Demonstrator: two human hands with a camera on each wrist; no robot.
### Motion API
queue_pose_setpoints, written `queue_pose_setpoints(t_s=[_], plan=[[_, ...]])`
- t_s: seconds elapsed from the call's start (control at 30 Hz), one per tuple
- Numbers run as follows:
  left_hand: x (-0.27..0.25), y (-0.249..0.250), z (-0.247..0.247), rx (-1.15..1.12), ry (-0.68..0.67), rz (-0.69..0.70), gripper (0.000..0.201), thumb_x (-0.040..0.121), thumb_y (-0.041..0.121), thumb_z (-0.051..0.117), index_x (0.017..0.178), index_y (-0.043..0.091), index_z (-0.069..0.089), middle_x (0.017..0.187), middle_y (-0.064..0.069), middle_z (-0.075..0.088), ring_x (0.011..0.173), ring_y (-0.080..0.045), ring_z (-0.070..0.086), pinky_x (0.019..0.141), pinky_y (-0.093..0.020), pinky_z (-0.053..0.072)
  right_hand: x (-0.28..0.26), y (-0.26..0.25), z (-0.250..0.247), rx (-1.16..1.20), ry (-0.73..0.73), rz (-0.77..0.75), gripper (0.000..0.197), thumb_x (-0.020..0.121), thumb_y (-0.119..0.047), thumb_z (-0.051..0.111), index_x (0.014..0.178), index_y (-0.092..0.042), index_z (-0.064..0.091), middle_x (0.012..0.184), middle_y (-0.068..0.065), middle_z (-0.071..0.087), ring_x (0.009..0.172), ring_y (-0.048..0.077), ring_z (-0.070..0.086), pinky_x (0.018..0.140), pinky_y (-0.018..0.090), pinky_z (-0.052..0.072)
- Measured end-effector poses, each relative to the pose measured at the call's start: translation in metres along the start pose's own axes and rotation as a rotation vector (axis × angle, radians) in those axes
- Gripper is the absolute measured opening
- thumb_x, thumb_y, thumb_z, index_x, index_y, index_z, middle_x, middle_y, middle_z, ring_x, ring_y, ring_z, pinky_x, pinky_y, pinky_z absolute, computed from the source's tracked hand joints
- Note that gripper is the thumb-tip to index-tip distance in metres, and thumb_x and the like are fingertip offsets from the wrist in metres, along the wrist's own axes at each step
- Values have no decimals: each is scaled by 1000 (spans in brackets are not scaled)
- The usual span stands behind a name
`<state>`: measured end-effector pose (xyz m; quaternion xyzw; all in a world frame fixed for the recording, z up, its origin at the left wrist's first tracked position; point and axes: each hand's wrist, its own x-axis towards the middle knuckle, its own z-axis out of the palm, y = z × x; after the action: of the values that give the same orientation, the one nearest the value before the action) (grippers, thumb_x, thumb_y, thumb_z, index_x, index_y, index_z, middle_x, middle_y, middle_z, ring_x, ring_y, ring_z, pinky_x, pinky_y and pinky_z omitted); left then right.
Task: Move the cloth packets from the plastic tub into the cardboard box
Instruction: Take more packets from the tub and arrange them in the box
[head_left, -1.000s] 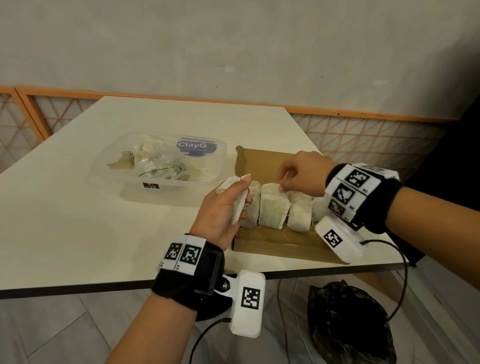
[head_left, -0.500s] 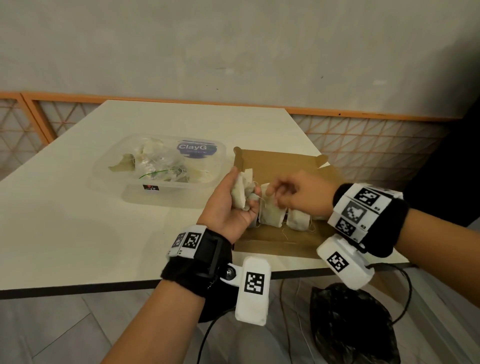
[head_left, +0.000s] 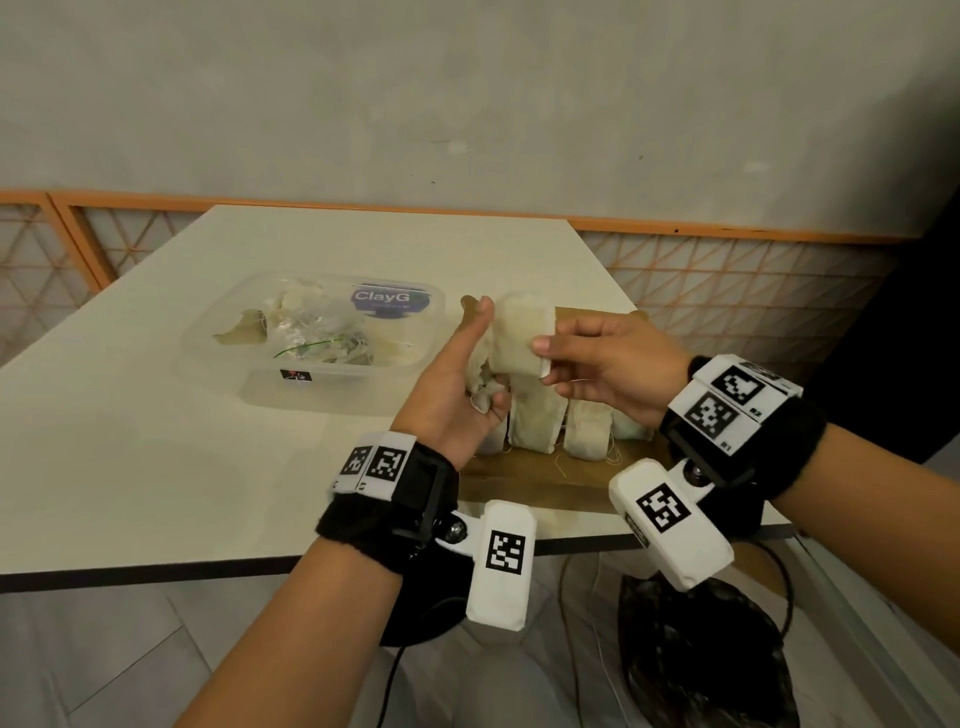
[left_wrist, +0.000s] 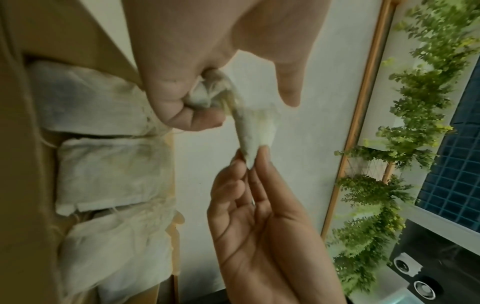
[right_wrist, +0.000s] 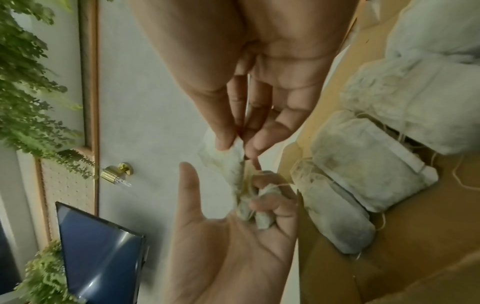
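A cream cloth packet (head_left: 519, 332) hangs in the air above the cardboard box (head_left: 519, 483), held by both hands. My left hand (head_left: 467, 379) grips its bunched lower end with curled fingers, thumb pointing up. My right hand (head_left: 561, 358) pinches the packet's far corner (left_wrist: 250, 156) between thumb and fingertips (right_wrist: 228, 142). Several cloth packets (head_left: 537, 421) stand in a row inside the box, below the hands. The clear plastic tub (head_left: 311, 384), with a blue label, sits to the left of the box and holds more packets (head_left: 301, 306) and scraps.
The white table (head_left: 156, 447) has its front edge just below my wrists. A black bag (head_left: 706, 660) lies on the floor under the table's right corner. An orange lattice railing (head_left: 727, 291) runs behind the table.
My right hand left the row in the box and took hold of the packet held by my left hand. Both hands rose, and the packet is now stretched out between them.
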<state>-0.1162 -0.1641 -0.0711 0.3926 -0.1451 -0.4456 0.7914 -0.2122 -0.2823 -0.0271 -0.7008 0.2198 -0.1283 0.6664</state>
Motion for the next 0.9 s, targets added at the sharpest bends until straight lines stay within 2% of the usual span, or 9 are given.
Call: queue_pose_setpoints(t_s=[0.13, 0.2, 0.27, 0.3, 0.37, 0.43, 0.57, 0.7, 0.9], plan=[[2, -3, -2, 194, 64, 15, 16, 83, 23, 69, 95, 14, 64, 75, 2, 57, 58, -5, 45, 42, -13, 34, 2, 2, -3, -3, -9, 8, 6, 80, -11, 67, 84, -11, 62, 77, 5, 64, 67, 15, 61, 61, 20, 55], [3, -4, -1, 265, 93, 24, 8, 83, 17, 70, 88, 14, 64, 69, 3, 54, 54, -5, 43, 43, -14, 30, 5, -2, -7, -134, 13, -23, 18, 78, -18, 71, 94, -14, 64, 88, 3, 68, 75, 14, 64, 69, 26, 53], [4, -5, -2, 324, 105, 20, 10, 81, 14, 71, 81, 16, 61, 66, 2, 51, 52, -5, 40, 42, -15, 28, 7, -9, -10, -295, 6, -80, 27, 76, -25, 73, 101, -19, 65, 93, -2, 70, 81, 7, 65, 68, 20, 50], [5, -5, -3, 350, 106, 16, 11, 80, 13, 72, 80, 16, 61, 65, 2, 50, 53, -5, 40, 42, -15, 27, 7, -13, -11, -360, -16, -109, 26, 77, -24, 73, 101, -19, 66, 90, -4, 69, 77, 2, 64, 63, 14, 47], [5, -4, -5, 384, 100, 14, 10, 80, 14, 72, 81, 15, 62, 64, 3, 50, 54, -6, 39, 41, -15, 27, 7, -20, -12, -476, -45, -150, 14, 78, -16, 72, 92, -14, 69, 79, -5, 66, 62, -6, 59, 54, 5, 42], [3, -4, -7, 363, 96, 31, 9, 82, 18, 71, 83, 14, 63, 66, 3, 51, 55, -6, 40, 41, -14, 26, 8, -24, -15, -579, -33, -157, 10, 78, -15, 72, 87, -12, 71, 72, -7, 65, 56, -8, 56, 51, 3, 40], [0, -2, -21, 168, 137, 60, 15, 85, 25, 67, 91, 11, 64, 70, 5, 57, 54, -5, 45, 40, -13, 28, 6, -24, -24, -769, -36, -113, 12, 77, -22, 73, 87, -15, 72, 75, -10, 66, 66, -2, 56, 55, 4, 42], [0, -3, -31, 90, 127, 48, 29, 84, 25, 66, 107, 10, 57, 70, 7, 55, 54, -4, 45, 39, -14, 30, 4, -8, -17, -932, -209, 18, 8, 76, -26, 73, 83, -21, 72, 77, -6, 66, 71, 3, 52, 62, 16, 41], [-1, -3, -30, 81, 134, 37, 25, 86, 23, 65, 106, 10, 58, 71, 7, 56, 52, -4, 45, 39, -13, 30, 18, 12, -2, -862, -225, 171, 7, 76, -17, 74, 74, -21, 69, 76, 5, 59, 71, 17, 47, 51, 18, 38]])
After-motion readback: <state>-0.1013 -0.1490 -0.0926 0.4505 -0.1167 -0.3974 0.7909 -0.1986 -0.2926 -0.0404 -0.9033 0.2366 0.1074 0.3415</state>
